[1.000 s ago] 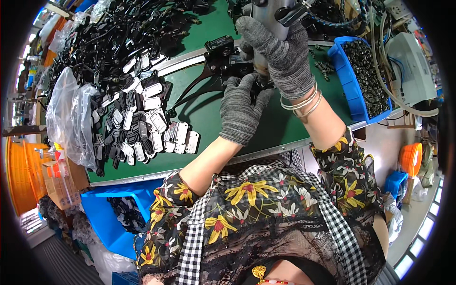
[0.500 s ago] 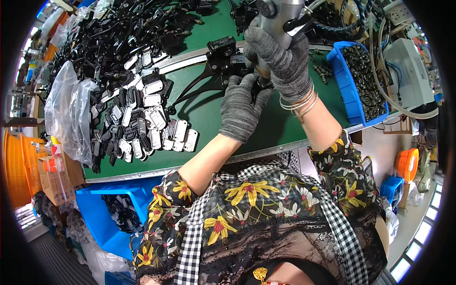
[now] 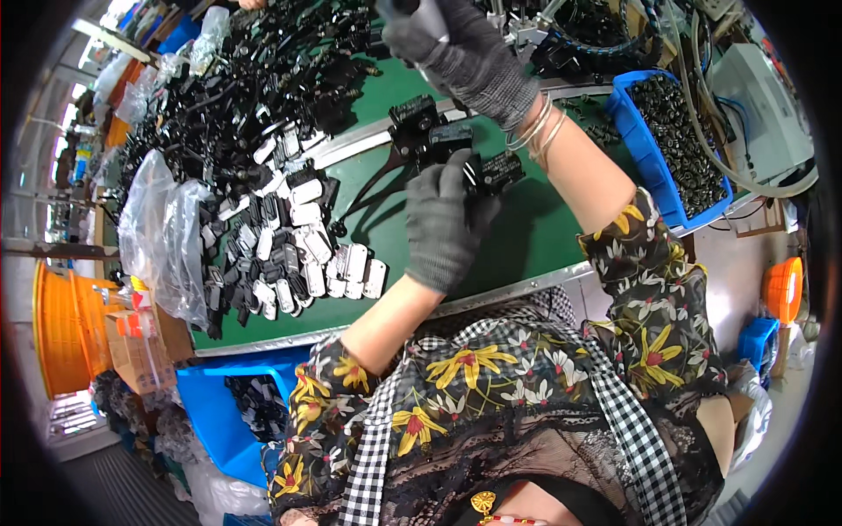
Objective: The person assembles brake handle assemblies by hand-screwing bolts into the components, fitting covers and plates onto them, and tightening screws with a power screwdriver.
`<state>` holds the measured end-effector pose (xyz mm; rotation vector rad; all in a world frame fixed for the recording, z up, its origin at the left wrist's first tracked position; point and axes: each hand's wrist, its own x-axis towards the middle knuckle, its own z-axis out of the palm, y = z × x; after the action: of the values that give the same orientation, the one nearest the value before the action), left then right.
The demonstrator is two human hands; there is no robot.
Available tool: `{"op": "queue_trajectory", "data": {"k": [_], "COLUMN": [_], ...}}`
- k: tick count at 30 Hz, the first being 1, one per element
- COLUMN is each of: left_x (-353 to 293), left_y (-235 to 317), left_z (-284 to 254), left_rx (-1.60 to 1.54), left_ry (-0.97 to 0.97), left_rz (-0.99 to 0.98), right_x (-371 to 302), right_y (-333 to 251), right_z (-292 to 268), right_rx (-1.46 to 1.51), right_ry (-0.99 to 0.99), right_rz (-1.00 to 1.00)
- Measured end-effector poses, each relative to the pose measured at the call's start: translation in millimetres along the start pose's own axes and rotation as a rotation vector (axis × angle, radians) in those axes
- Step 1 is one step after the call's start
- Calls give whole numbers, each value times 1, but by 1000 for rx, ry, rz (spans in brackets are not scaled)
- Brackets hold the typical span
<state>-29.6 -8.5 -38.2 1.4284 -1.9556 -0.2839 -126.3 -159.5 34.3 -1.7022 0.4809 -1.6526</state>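
Note:
Both my hands wear grey knit gloves. My left hand (image 3: 443, 230) is closed on a black brake lever assembly (image 3: 452, 136) at the middle of the bench, its fingertips on the black body. Curved black levers (image 3: 373, 188) stick out to the left of it, and more black cylinder bodies (image 3: 412, 112) lie close against it. Above and beyond these, my right hand (image 3: 465, 66) grips a silver powered screwdriver (image 3: 430, 19), raised off the parts. The top picture edge and my glove hide most of the tool.
Left of my hand lie several white-and-black small covers (image 3: 307, 241), beside a clear plastic bag (image 3: 162, 237). Black lever parts (image 3: 263, 79) heap up behind. A blue bin of small metal fittings (image 3: 680, 145) stands right, near hoses. A blue bin (image 3: 206, 412) sits below the bench edge.
My right hand has lifted the screwdriver up and to the left, off the assembly. My left hand stays on the parts. The whole view has shifted slightly.

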Motion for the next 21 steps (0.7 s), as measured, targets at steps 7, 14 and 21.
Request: {"op": "queue_trajectory", "data": {"k": [7, 14, 21], "left_x": [22, 25, 53], "left_y": [-24, -10, -87], "left_z": [-29, -26, -14], "left_rx": [341, 248, -16], "left_ry": [-459, -525, -612], "left_rz": [-247, -260, -180], "right_x": [-44, -139, -155], "right_y": [-16, -72, -81], "right_z": [-62, -90, -56], "right_rx": [-260, -931, -703], "right_ry": [-221, -529, -305], "right_rz": [363, 546, 788]}}
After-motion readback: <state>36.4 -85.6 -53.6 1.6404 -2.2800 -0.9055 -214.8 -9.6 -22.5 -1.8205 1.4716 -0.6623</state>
